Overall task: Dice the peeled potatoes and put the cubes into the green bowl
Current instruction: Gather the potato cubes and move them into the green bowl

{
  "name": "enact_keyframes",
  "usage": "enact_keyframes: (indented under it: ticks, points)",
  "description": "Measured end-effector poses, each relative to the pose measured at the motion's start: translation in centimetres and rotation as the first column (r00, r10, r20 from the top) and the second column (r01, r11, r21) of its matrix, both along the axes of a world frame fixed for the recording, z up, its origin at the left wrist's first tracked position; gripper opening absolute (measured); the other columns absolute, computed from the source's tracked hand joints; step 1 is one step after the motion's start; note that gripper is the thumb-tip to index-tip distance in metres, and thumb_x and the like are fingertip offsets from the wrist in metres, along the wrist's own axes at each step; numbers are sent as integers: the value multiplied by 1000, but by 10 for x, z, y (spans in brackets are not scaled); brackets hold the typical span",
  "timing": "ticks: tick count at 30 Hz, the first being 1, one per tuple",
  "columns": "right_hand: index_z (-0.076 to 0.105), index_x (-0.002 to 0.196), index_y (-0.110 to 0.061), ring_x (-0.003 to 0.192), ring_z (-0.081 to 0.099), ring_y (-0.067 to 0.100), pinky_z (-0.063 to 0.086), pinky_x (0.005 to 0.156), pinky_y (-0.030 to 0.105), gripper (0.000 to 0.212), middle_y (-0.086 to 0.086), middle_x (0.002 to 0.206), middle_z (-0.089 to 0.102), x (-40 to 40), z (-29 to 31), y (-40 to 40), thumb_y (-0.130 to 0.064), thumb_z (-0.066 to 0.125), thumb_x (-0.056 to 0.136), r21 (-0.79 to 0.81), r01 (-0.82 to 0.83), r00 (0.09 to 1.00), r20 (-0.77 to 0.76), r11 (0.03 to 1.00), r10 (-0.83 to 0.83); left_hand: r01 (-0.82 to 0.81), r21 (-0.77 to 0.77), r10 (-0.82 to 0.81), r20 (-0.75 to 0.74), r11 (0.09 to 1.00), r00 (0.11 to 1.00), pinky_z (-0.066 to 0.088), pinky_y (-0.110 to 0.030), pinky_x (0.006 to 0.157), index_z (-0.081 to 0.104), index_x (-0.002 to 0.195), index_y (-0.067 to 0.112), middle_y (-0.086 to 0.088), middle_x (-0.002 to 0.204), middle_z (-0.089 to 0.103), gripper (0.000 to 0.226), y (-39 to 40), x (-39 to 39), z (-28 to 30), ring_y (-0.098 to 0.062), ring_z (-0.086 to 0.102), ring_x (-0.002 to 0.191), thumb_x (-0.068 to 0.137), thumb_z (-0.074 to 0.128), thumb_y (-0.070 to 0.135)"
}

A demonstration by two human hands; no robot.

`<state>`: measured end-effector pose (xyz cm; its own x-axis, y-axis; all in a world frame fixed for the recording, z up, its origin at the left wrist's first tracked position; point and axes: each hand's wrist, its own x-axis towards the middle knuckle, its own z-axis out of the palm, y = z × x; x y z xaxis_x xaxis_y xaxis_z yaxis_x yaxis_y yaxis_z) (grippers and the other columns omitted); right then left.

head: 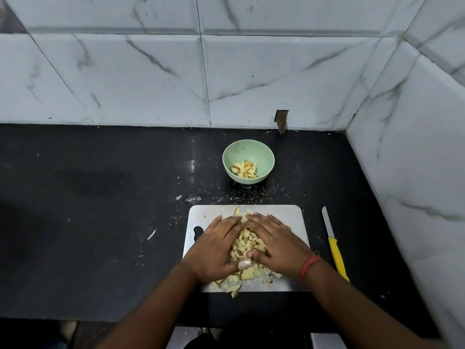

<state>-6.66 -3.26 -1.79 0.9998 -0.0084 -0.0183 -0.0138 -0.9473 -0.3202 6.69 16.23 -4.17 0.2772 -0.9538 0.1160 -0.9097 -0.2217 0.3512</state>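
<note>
A heap of pale yellow potato cubes (pixel 247 244) lies on the white cutting board (pixel 294 214). My left hand (pixel 216 244) presses against the heap's left side and my right hand (pixel 275 244) against its right side, fingers straight and angled toward each other, fingertips nearly meeting at the far end. More cubes (pixel 247 274) lie loose at the board's near edge. The green bowl (pixel 248 161) stands beyond the board and holds a small pile of cubes (pixel 245 170).
A yellow-handled knife (pixel 336 250) lies on the black counter (pixel 100 210) just right of the board, blade pointing away. Potato scraps (pixel 193 198) are scattered between board and bowl. Marble-tiled walls close off the back and the right side.
</note>
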Motion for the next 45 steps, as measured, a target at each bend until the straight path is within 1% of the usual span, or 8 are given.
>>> enact_keyframes:
  ticks: [3,11,20,29,33,39,43,45]
  points:
    - [20,155,-23,149,9,9,3,122,33,80,-7,163,12,0,-9,4,-71,31,92,-95,3,1000,0,996,-3,-3,47,2,12,999,1000,15,-43,128,31,159,10,-8,164,32,100,-1,0,-3,-21,24,153,92,35,84]
    - [46,137,-23,124,45,17,42,103,37,54,-3,139,48,0,-16,13,-57,39,96,-144,97,985,156,985,-74,-32,-20,34,107,999,994,37,-42,115,50,143,10,-7,144,49,75,-3,1,-12,-24,42,134,100,38,70]
    - [57,114,-21,92,47,16,45,77,31,30,-3,107,53,4,-14,15,-41,46,95,-209,88,972,232,974,-38,-100,-62,104,69,993,992,41,-33,85,50,110,19,1,111,46,35,-8,2,-8,-14,38,95,104,43,53]
    - [60,86,-18,67,56,14,42,57,25,26,-3,82,55,18,-6,14,-39,46,92,-125,145,962,250,982,-110,-211,0,206,-211,977,956,32,-31,73,54,94,14,3,91,44,18,-28,11,13,-13,41,82,103,48,28]
    - [59,97,-16,81,56,18,45,69,32,23,-2,94,57,19,4,12,-37,50,96,113,241,960,119,964,-254,-286,-18,261,-356,958,897,30,-33,68,42,83,21,9,82,41,22,-31,6,20,-11,41,75,101,52,12]
    - [59,87,-23,69,52,4,39,61,20,11,-10,79,57,27,21,13,-30,55,95,508,358,895,53,784,-443,-437,-113,302,-570,892,764,34,-26,60,42,77,25,8,73,46,37,-52,-3,38,-7,42,67,103,43,51]
    - [60,84,-27,58,51,3,41,57,23,17,-11,63,58,35,34,15,-34,53,97,712,431,832,-76,554,-550,-567,-172,270,-745,806,610,34,-22,56,41,74,20,15,63,41,43,-70,-6,56,-2,36,61,99,43,55]
    - [61,83,-23,57,50,9,42,55,29,21,-9,61,55,46,46,12,-35,52,97,820,432,797,-154,374,-584,-627,-183,270,-787,757,555,36,-21,56,45,75,19,15,63,44,42,-83,0,67,-1,38,61,100,43,52]
